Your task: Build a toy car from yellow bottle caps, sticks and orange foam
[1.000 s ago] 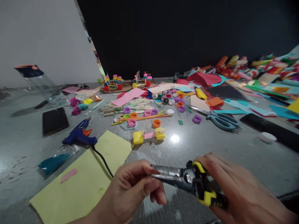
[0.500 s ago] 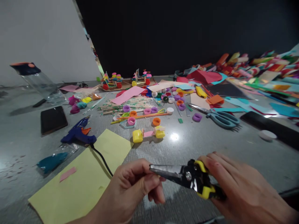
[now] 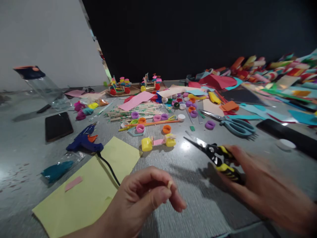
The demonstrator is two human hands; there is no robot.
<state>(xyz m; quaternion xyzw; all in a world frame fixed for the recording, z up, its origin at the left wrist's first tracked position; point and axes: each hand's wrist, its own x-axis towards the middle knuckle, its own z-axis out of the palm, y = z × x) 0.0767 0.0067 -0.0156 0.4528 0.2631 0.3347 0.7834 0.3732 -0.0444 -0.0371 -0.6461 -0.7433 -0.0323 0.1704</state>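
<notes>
Between thumb and forefinger, my left hand (image 3: 146,198) pinches a tiny pale piece that looks like wood (image 3: 169,184); most of it is hidden by the fingers. My right hand (image 3: 262,185) is wrapped round the handles of black-and-yellow snips (image 3: 213,153), whose blades are parted and point up and left, away from my left hand. Just beyond the hands lies a small assembly with two yellow caps (image 3: 147,144) joined by a pink strip (image 3: 158,142). A yellow paper sheet (image 3: 99,185) carrying a pink paper scrap (image 3: 73,183) is left of my left hand.
A blue glue gun (image 3: 85,140) with a black cord, a phone (image 3: 58,126) and a clear bottle (image 3: 51,91) occupy the left. Coloured bottle caps, sticks (image 3: 138,110) and paper fill the middle. Blue-handled scissors (image 3: 236,127) and a black bar (image 3: 287,135) lie right.
The snips have moved up and right, away from my left hand's fingertips, and their blades have spread apart. My left hand keeps its pinch, with the small piece now visible.
</notes>
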